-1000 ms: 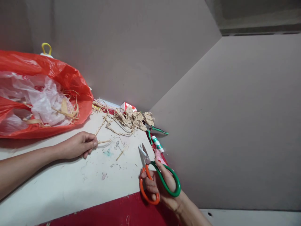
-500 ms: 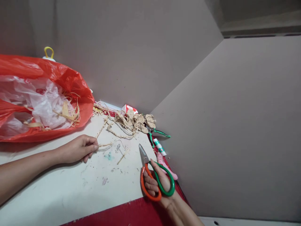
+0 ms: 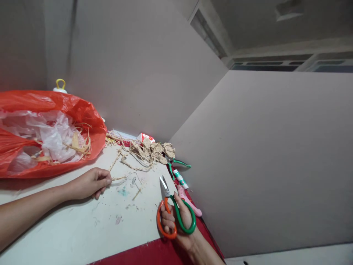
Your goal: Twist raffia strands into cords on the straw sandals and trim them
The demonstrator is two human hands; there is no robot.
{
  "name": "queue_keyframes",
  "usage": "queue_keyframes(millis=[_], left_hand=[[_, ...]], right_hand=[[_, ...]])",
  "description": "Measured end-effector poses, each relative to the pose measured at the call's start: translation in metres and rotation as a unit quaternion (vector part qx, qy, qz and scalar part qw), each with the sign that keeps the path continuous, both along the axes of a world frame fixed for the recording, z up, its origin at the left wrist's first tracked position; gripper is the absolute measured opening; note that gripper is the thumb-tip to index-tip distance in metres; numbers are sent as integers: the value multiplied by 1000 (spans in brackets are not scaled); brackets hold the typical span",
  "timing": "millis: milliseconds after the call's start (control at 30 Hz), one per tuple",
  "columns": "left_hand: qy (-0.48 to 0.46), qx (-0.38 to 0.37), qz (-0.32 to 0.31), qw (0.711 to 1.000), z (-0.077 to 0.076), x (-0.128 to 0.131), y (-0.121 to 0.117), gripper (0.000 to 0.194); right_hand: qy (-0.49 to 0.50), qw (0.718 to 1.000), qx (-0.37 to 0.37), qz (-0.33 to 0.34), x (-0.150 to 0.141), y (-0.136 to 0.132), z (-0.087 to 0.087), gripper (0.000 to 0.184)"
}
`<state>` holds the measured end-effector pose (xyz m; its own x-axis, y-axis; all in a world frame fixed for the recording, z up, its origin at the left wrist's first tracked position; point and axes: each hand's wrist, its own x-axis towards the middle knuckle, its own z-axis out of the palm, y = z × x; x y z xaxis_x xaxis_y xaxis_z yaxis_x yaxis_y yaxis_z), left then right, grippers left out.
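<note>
My left hand (image 3: pixel 95 182) pinches a braided straw cord (image 3: pixel 118 178) over the white tabletop, and its short frayed end sticks out to the right of my fingers. The rest of the cord runs back from my hand toward a pile of woven straw pieces (image 3: pixel 157 151) at the far corner. In my right hand (image 3: pixel 179 217) is a pair of scissors (image 3: pixel 165 189) with one orange and one green handle. My fingers and thumb are in the handle loops, and the blades stand slightly apart, pointing away from me. The blades are clear of the cord.
An orange-red plastic bag (image 3: pixel 93 136) holding clear plastic and straw scraps lies at the left. Along the right edge are green-handled pliers (image 3: pixel 182 163), a white and green tube (image 3: pixel 180 179) and a pink-handled tool (image 3: pixel 190 202). Grey partitions (image 3: pixel 261 158) close in the back and right.
The view has tilted up and turned slightly right. The scissor blades, closed before, have opened a little. My left hand keeps its pinch on the cord.
</note>
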<state>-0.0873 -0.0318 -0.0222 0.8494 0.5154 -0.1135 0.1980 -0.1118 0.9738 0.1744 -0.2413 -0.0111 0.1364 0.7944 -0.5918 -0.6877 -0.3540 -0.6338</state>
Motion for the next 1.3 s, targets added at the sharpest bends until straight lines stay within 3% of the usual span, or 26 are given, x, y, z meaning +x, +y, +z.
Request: queue_keyframes(millis=[267,467,567,633,700,767,867,933,1033,1133,1300], left_hand=[[-16,7,-5,1000,-4,0,2,27],[-17,19,-8,1000,-4,1,3,24],[-27,16,-7,999,-5,1,4,23],[-29,13,-2,999,-4,1,3,23],[-29,16,0,999,-2,1,3,23],[-29,20,-1,999,0,0,3,23],[-29,22,0,999,3,-1,2,26],[-26,21,5,999,5,-1,1,28],[-22,21,9,1000,6,-2,0,30],[-26,15,9,1000,5,-4,0,33],[-33,14,13,999,3,-7,-1,32]], right_hand=[[67,997,27,-14,1,14,-6,59],[72,989,113,-55,-12,20,-14,52],[19,989,131,-73,-20,25,-5,50],[-93,984,133,-76,-20,26,5,53],[-292,949,94,-70,-12,22,15,59],[-512,858,-3,-42,3,14,24,60],[-641,761,-99,-26,31,-6,31,46],[-685,717,-128,-24,46,-18,33,34],[-727,668,-155,-8,50,-25,30,24],[-758,632,-159,10,36,-19,26,23],[-791,596,-133,39,13,4,17,28]])
